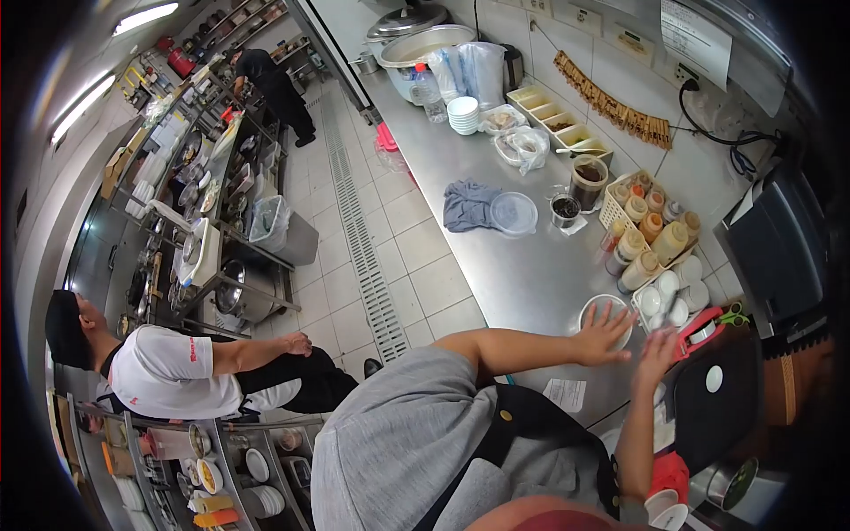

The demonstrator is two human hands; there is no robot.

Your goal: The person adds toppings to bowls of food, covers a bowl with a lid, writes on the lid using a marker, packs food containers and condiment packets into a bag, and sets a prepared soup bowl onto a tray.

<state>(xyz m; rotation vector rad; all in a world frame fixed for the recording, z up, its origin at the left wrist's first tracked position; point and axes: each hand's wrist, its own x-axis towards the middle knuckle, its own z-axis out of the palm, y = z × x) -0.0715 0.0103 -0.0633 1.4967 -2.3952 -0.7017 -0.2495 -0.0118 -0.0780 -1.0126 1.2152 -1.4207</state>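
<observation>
The left hand spreads open over a round white bowl, perhaps steadying it; the right hand is raised just beside, apart, its grip unclear. Beyond them, orange-and-cream plastic squeeze bottles stand grouped, seemingly for easy reach.

Counter glossy brushed metal; rag rumpled cloth; clothespins matt wood; tub translucent plastic

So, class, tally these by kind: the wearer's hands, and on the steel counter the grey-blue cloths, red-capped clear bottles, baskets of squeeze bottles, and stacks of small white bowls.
Hands (left hand, right hand): 2
Grey-blue cloth: 1
Red-capped bottle: 1
Basket of squeeze bottles: 1
Bowl stack: 1
Total: 6
</observation>
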